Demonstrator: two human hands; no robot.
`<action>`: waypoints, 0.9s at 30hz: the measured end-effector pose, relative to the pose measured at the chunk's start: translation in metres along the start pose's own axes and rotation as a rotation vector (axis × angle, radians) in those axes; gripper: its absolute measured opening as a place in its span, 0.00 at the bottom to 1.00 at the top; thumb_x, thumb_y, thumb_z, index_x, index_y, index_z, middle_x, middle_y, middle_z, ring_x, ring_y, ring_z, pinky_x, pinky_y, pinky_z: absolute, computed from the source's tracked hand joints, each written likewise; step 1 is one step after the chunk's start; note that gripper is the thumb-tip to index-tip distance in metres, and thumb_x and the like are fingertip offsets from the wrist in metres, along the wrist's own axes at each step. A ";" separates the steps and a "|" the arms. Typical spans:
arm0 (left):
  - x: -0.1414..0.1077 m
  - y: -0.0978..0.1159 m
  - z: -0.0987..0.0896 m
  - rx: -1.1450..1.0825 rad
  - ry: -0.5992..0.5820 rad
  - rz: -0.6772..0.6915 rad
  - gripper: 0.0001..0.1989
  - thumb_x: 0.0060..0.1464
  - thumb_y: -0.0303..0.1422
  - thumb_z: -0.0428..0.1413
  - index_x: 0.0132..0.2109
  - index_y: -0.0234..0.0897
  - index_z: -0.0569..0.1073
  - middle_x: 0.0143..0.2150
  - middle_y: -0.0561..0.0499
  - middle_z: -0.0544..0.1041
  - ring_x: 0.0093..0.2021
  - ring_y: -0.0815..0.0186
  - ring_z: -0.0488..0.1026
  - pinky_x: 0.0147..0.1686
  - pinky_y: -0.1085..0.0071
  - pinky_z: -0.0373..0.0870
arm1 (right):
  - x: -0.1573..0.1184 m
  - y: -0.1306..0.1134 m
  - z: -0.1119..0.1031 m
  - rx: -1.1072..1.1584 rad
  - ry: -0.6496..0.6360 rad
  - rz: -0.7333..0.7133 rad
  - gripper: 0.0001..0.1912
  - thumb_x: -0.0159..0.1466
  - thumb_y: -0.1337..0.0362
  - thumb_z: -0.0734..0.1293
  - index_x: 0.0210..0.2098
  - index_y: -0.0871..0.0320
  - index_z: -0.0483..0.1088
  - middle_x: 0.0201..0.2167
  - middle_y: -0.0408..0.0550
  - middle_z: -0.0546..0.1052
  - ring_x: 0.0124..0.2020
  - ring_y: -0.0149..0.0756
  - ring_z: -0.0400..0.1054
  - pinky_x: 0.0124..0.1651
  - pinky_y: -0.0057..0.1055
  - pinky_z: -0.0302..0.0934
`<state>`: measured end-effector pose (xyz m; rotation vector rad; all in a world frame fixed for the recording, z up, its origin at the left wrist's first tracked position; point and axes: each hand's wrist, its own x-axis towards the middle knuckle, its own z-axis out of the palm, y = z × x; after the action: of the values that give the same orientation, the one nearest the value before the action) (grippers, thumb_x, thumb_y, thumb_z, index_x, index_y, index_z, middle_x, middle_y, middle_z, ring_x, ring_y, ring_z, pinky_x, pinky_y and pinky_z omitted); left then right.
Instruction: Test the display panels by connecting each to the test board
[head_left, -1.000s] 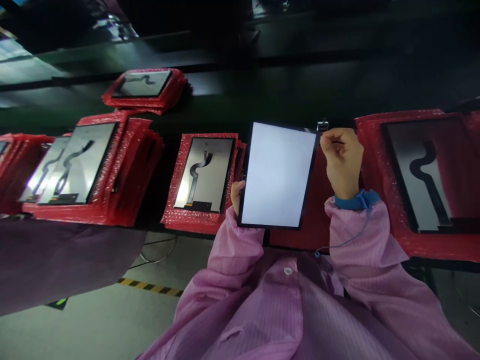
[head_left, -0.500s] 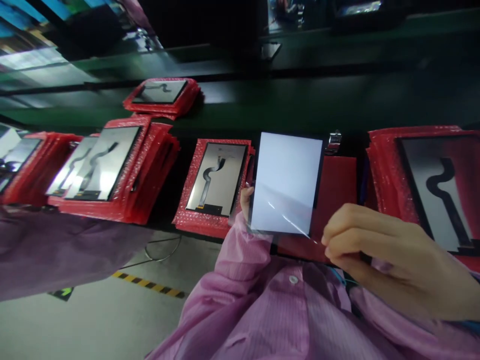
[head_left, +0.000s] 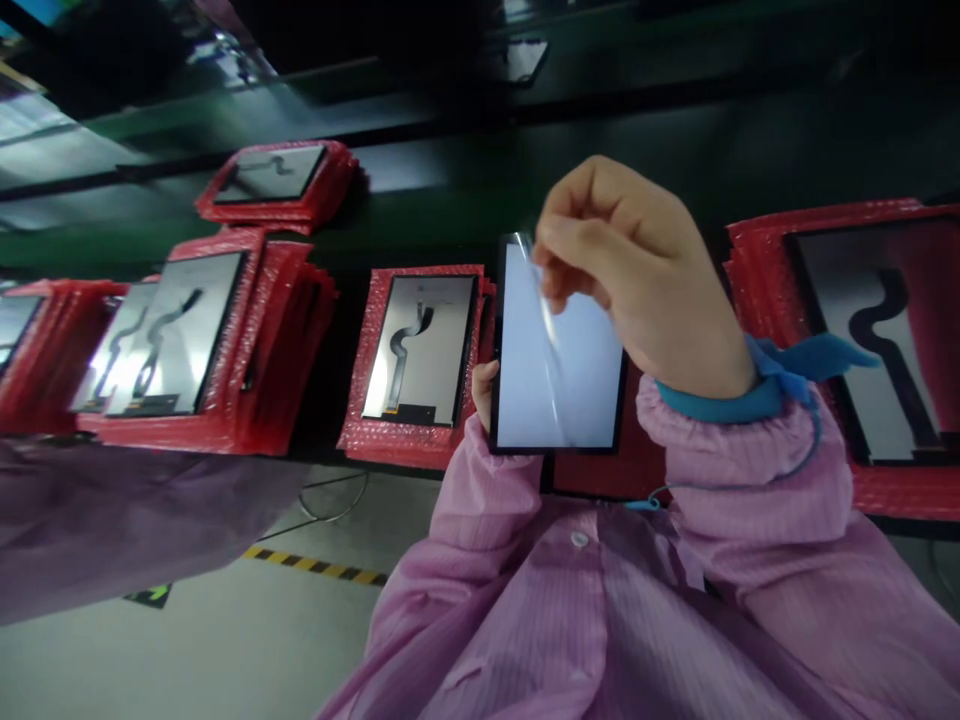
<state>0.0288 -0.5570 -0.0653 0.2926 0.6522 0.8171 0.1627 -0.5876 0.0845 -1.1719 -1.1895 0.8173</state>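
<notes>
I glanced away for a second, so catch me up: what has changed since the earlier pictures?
The right hand's grip went from the top-right corner of the lit panel down and right, then back up and left over the panel; clear film, unseen at first, now trails from it. The left hand's grip stays on the panel's left edge; the red stacks stayed put.

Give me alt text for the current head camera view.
A person's left hand holds a rectangular, black-bordered panel with a bright white face, while the right hand pinches a clear plastic film over it. On both sides, silver-grey panels with dark ribbon cables lie on stacked red bubble wrap.
</notes>
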 end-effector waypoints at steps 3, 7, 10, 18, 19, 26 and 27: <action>0.004 0.000 -0.006 -0.060 -0.088 0.108 0.18 0.54 0.40 0.50 0.44 0.40 0.80 0.37 0.50 0.82 0.50 0.54 0.77 0.49 0.63 0.75 | -0.005 0.001 -0.011 -0.275 0.158 -0.031 0.09 0.65 0.70 0.60 0.28 0.54 0.60 0.29 0.42 0.68 0.30 0.31 0.64 0.35 0.30 0.62; 0.006 0.004 -0.009 -0.029 -0.050 0.098 0.18 0.54 0.38 0.49 0.44 0.40 0.80 0.36 0.50 0.82 0.45 0.55 0.79 0.46 0.63 0.75 | -0.008 0.011 -0.032 -0.711 0.205 0.032 0.09 0.60 0.70 0.67 0.29 0.54 0.61 0.29 0.42 0.70 0.30 0.33 0.67 0.38 0.34 0.61; 0.005 0.005 -0.008 -0.017 0.020 0.061 0.18 0.54 0.39 0.49 0.45 0.40 0.80 0.36 0.49 0.82 0.46 0.53 0.78 0.44 0.62 0.75 | -0.004 0.020 -0.045 -0.811 0.134 0.050 0.13 0.55 0.75 0.69 0.34 0.54 0.64 0.29 0.42 0.74 0.30 0.37 0.70 0.36 0.37 0.61; 0.006 0.003 -0.006 -0.099 -0.047 0.109 0.23 0.59 0.48 0.47 0.48 0.38 0.78 0.46 0.46 0.81 0.57 0.51 0.74 0.52 0.58 0.73 | -0.015 0.006 -0.079 -0.858 -0.336 -0.302 0.09 0.63 0.67 0.63 0.37 0.50 0.75 0.30 0.44 0.75 0.33 0.37 0.67 0.33 0.38 0.59; 0.005 0.004 -0.005 -0.092 -0.046 0.106 0.25 0.60 0.49 0.46 0.49 0.38 0.78 0.48 0.46 0.81 0.58 0.50 0.73 0.53 0.57 0.73 | -0.018 0.005 -0.084 -0.880 -0.352 -0.324 0.08 0.65 0.64 0.63 0.34 0.51 0.75 0.31 0.45 0.75 0.34 0.37 0.67 0.33 0.38 0.58; -0.001 0.009 0.000 0.010 0.059 0.081 0.25 0.63 0.50 0.43 0.50 0.39 0.76 0.47 0.48 0.81 0.60 0.53 0.72 0.57 0.55 0.71 | -0.020 0.025 -0.112 -1.160 -0.147 -0.295 0.26 0.66 0.44 0.56 0.24 0.53 0.73 0.47 0.49 0.77 0.50 0.53 0.66 0.50 0.57 0.58; -0.001 0.009 0.000 0.020 0.052 0.087 0.25 0.62 0.50 0.43 0.50 0.40 0.76 0.47 0.48 0.81 0.59 0.53 0.72 0.57 0.56 0.71 | -0.018 0.028 -0.114 -1.160 -0.115 -0.284 0.27 0.66 0.43 0.56 0.23 0.53 0.72 0.47 0.50 0.77 0.50 0.53 0.66 0.51 0.57 0.58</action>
<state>0.0231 -0.5516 -0.0606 0.3207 0.7011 0.9040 0.2721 -0.6258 0.0568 -1.7975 -1.9600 -0.1143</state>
